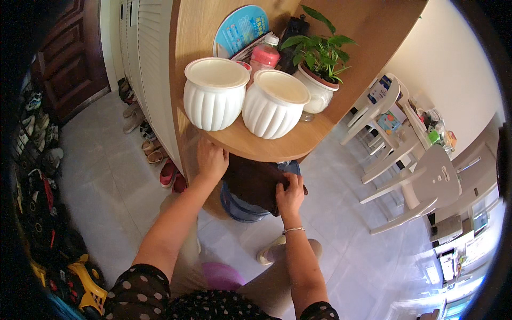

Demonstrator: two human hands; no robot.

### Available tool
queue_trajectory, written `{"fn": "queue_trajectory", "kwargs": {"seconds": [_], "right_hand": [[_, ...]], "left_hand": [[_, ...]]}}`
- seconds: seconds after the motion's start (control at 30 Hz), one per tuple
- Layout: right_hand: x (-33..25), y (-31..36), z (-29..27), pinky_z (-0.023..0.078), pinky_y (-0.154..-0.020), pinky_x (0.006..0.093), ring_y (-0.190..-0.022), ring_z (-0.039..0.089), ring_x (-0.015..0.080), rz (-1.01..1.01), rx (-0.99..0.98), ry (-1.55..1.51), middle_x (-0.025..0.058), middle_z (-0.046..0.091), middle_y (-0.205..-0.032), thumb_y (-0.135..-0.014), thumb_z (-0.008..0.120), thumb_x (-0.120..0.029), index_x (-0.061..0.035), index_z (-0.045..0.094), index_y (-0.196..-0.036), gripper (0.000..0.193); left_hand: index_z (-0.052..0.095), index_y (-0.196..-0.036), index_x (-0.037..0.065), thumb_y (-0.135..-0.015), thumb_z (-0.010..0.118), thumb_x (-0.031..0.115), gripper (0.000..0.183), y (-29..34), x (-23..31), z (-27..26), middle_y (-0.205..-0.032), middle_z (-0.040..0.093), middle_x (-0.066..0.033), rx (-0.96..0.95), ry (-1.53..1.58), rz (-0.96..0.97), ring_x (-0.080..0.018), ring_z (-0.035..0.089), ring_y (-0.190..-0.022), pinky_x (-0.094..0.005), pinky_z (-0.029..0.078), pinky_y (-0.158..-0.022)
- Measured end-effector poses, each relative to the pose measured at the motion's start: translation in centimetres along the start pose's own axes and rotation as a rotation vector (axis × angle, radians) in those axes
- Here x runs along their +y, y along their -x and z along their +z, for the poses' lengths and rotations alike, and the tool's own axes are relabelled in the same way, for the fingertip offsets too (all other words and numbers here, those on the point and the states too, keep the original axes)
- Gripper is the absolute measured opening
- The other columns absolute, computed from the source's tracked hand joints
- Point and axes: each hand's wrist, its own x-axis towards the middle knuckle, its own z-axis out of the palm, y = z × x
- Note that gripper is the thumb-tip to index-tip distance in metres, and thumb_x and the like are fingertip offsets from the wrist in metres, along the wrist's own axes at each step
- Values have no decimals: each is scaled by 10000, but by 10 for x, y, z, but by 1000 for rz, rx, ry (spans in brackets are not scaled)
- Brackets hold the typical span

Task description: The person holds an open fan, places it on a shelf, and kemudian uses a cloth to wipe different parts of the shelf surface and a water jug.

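Note:
A dark brown cloth [253, 182] is stretched between my hands just under the rounded wooden shelf [250, 148]. My left hand [212, 160] is closed at the cloth's left end, close to the shelf's edge, with its fingertips partly hidden. At the other end, my right hand [290, 194] grips the cloth's edge between thumb and fingers. Below the cloth stands a round blue bucket [242, 210], partly covered by it. Two white ribbed pots [215, 98] with flat tops sit on the shelf above my hands.
Behind the pots are a pink bottle [265, 56], a blue round fan [242, 32] and a potted plant [320, 58]. Red shoes [168, 174] line the cabinet at left. White chairs [429, 181] stand right. A purple stool or basin [224, 276] lies between my legs.

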Motion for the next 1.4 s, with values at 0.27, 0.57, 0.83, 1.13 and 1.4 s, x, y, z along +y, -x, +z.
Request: {"fn": "queue_trajectory", "kwargs": {"seconds": [0.27, 0.57, 0.83, 1.13, 1.4], "right_hand": [[6, 13, 8, 486, -838, 446, -986, 569, 379, -84, 87, -119, 203, 544, -1139, -765, 673, -41, -18, 562, -1109, 362], [-17, 8, 3, 469, -959, 470, -1124, 535, 430, -164, 4, -30, 250, 477, -1269, -785, 694, -25, 1, 497, -1286, 538], [-33, 6, 9, 375, -988, 514, -1192, 449, 446, -198, -83, 0, 272, 406, -1366, -787, 731, -136, -14, 489, -1325, 602], [-31, 3, 5, 311, -996, 558, -1250, 403, 414, -168, -51, 186, 251, 393, -1408, -795, 751, -267, -102, 565, -1316, 577], [-10, 10, 21, 214, -1115, 608, -1352, 349, 421, -169, -39, 92, 260, 362, -1457, -830, 708, -305, -137, 527, -1381, 604]], "left_hand": [[487, -1338, 18, -829, 708, 438, 696, 52, 67, 13, -1314, 450, -279, -314, 154, 98, -503, 430, -1192, -605, 389, -965], [457, -1398, 67, -890, 647, 456, 668, 35, 37, 74, -1471, 407, -195, -560, 338, 135, -382, 368, -1350, -488, 282, -1125], [307, -1518, 119, -979, 534, 423, 659, 16, 17, 81, -1569, 303, -135, -738, 147, -134, -303, 301, -1426, -415, 274, -1162], [312, -1507, 99, -990, 524, 414, 642, 18, 2, 104, -1547, 329, -150, -643, 219, -238, -294, 311, -1415, -411, 286, -1150], [316, -1498, 81, -999, 515, 407, 628, 30, 10, 91, -1527, 353, -162, -471, 631, -321, -286, 319, -1406, -408, 297, -1139]]}}
